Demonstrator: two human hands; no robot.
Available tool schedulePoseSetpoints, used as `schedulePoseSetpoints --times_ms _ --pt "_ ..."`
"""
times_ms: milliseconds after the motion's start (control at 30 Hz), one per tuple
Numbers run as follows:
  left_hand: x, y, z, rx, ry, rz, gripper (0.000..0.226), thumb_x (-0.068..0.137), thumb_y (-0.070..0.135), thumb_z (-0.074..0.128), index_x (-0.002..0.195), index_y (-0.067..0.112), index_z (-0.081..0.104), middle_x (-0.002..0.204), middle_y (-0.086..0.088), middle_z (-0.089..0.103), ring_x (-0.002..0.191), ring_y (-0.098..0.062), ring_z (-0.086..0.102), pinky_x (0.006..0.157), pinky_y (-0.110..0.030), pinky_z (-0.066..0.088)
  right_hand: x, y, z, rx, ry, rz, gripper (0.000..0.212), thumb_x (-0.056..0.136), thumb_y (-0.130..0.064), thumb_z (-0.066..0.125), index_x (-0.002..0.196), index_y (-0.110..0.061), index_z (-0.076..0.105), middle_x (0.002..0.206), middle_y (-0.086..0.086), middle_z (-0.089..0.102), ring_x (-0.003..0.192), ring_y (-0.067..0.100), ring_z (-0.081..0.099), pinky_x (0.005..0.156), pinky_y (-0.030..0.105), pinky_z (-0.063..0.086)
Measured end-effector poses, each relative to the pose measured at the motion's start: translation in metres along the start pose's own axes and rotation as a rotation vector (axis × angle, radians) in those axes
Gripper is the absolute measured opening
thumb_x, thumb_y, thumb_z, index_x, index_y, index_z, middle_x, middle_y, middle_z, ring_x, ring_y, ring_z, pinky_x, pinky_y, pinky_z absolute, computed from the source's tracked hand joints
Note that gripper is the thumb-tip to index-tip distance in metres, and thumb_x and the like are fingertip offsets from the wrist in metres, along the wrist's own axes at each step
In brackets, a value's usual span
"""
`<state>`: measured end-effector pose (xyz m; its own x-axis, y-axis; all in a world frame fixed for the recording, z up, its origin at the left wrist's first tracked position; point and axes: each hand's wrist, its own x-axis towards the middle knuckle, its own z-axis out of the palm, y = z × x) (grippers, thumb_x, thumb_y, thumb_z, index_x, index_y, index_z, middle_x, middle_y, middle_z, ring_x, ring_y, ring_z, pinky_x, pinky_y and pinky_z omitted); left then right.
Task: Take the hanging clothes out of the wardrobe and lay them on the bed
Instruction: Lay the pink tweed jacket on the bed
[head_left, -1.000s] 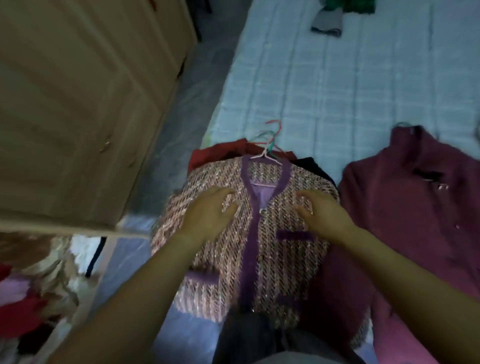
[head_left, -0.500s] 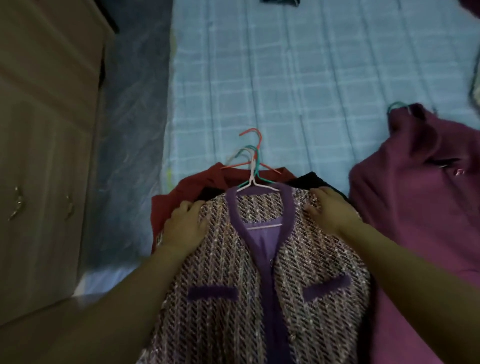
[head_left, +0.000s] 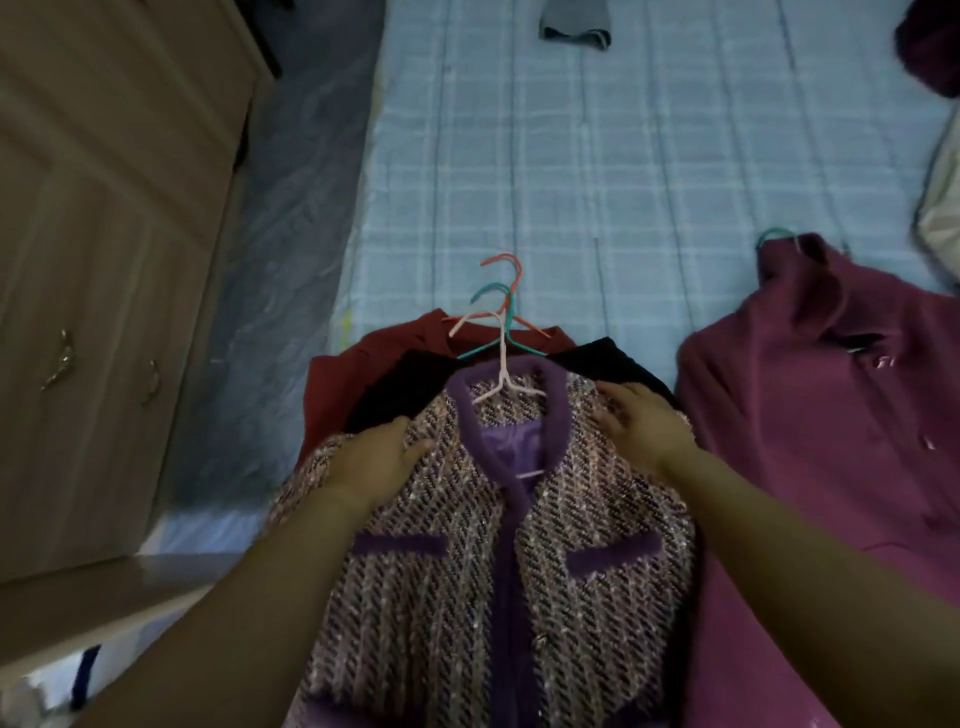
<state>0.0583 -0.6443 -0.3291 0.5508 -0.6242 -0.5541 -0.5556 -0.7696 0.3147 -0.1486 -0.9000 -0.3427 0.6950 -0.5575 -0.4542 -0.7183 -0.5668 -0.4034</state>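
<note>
— Pale blue checked bed (head_left: 623, 182) fills most of the view, yes? What stands at the left?
— The wardrobe (head_left: 104, 260), tan, with two metal handles showing. Its top and far side are cut off. Grey floor (head_left: 291, 234) runs between it and the bed.
— Which clothes lie on the bed?
— A magenta coat (head_left: 831, 441) at the right, its lower part out of frame, with a teal hook (head_left: 774, 236) poking from the collar. Just beside it, at the near edge, the tweed jacket (head_left: 519, 597) with purple trim tops a pile. The bottom edge crops its hem.
— And under it?
— A red garment (head_left: 353, 364) and a black garment (head_left: 410, 379). Only their shoulders show, so I cannot tell what kind they are.
— The hands?
— The left hand (head_left: 376, 462) lies on one shoulder of the jacket and the right hand (head_left: 641, 421) on the other. Fingers are fairly straight against the fabric, gripping nothing I can make out.
— Hangers?
— Three fan out above the collar: a pink hanger (head_left: 501, 364), a teal hanger (head_left: 511, 317) and an orange hanger (head_left: 511, 270), their bars mostly buried in cloth.
— Anything smaller?
— A grey item (head_left: 571, 26) at the far edge, too cropped to name.
</note>
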Motion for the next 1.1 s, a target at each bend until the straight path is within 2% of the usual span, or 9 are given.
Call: schedulePoseSetpoints --times_ms 133,267,333,400,533,667,833,967,1100 --pt "-0.07 0.021 -0.007 -0.14 0.294 0.036 0.036 0.091 0.051 0.045 0.091 0.016 0.051 0.066 -0.002 0.056 0.064 -0.023 0.056 0.057 -0.035 0.039 -0.018 0.001 -0.006 0.084 0.008 -0.168 0.042 0.095 -0.031 0.049 0.136 -0.022 0.047 0.132 0.008 0.055 0.118 0.027 0.052 0.092 0.028 0.037" --pt "-0.171 0.031 -0.012 -0.229 0.505 0.029 0.042 0.083 0.059 0.048 0.082 0.018 0.056 0.065 0.001 0.057 0.067 -0.023 0.058 0.059 -0.036 0.041 -0.077 -0.008 -0.025 0.111 0.042 -0.344 0.028 0.094 -0.036 0.05 0.118 -0.026 0.059 0.11 0.002 0.066 0.101 0.021 0.06 0.084 0.032 0.045" --pt "-0.222 0.036 -0.01 -0.25 0.59 -0.05 0.044 0.079 0.062 0.045 0.081 0.02 0.058 0.071 -0.001 0.062 0.072 -0.024 0.059 0.062 -0.039 0.045 -0.115 -0.015 -0.035 0.139 0.043 -0.447 0.031 0.091 -0.046 0.047 0.112 -0.028 0.06 0.102 -0.001 0.066 0.095 0.018 0.06 0.083 0.038 0.047" --pt "-0.269 0.04 -0.007 -0.28 0.656 -0.117 0.035 0.082 0.056 0.053 0.08 0.021 0.056 0.073 -0.003 0.062 0.075 -0.029 0.06 0.063 -0.038 0.043 -0.152 -0.021 -0.043 0.166 0.072 -0.529 0.038 0.088 -0.053 0.041 0.113 -0.03 0.058 0.1 -0.003 0.065 0.094 0.016 0.06 0.082 0.042 0.048" --pt "-0.345 0.047 -0.014 -0.262 0.727 -0.133 0.028 0.081 0.049 0.059 0.077 0.021 0.056 0.069 -0.002 0.059 0.07 -0.027 0.057 0.06 -0.036 0.042 -0.226 -0.037 -0.051 0.222 0.129 -0.648 0.036 0.089 -0.044 0.047 0.124 -0.035 0.053 0.109 -0.004 0.064 0.101 0.015 0.06 0.085 0.043 0.049" --pt "-0.407 0.043 -0.013 -0.2 0.805 -0.154 0.026 0.083 0.037 0.067 0.082 0.012 0.062 0.07 -0.003 0.058 0.068 -0.023 0.051 0.059 -0.034 0.034 -0.288 -0.049 -0.036 0.267 0.162 -0.691 0.047 0.087 -0.052 0.047 0.132 -0.039 0.048 0.099 -0.003 0.062 0.092 0.014 0.06 0.082 0.04 0.05" --pt "-0.467 0.02 0.005 -0.253 0.839 -0.136 0.019 0.083 0.031 0.067 0.071 0.026 0.053 0.062 0.011 0.051 0.063 -0.016 0.046 0.055 -0.021 0.032 -0.348 -0.075 -0.017 0.228 0.306 -0.705 0.046 0.085 -0.057 0.044 0.127 -0.04 0.054 0.082 -0.013 0.053 0.076 0.005 0.054 0.065 0.03 0.048" --pt "-0.505 -0.022 0.014 -0.314 0.834 -0.121 0.021 0.084 0.031 0.066 0.07 0.031 0.05 0.062 0.014 0.05 0.064 -0.018 0.048 0.055 -0.024 0.034 -0.392 -0.117 0.012 0.202 0.404 -0.689 0.041 0.086 -0.052 0.048 0.121 -0.034 0.06 0.084 -0.01 0.055 0.076 0.01 0.057 0.063 0.028 0.046" --pt "-0.555 -0.08 0.03 -0.334 0.822 -0.141 0.016 0.083 0.038 0.068 0.078 0.028 0.057 0.064 0.012 0.054 0.065 -0.019 0.052 0.056 -0.031 0.037 -0.438 -0.159 0.063 0.246 0.378 -0.675 0.033 0.086 -0.04 0.056 0.118 -0.032 0.062 0.085 -0.008 0.057 0.076 0.01 0.057 0.065 0.03 0.049"
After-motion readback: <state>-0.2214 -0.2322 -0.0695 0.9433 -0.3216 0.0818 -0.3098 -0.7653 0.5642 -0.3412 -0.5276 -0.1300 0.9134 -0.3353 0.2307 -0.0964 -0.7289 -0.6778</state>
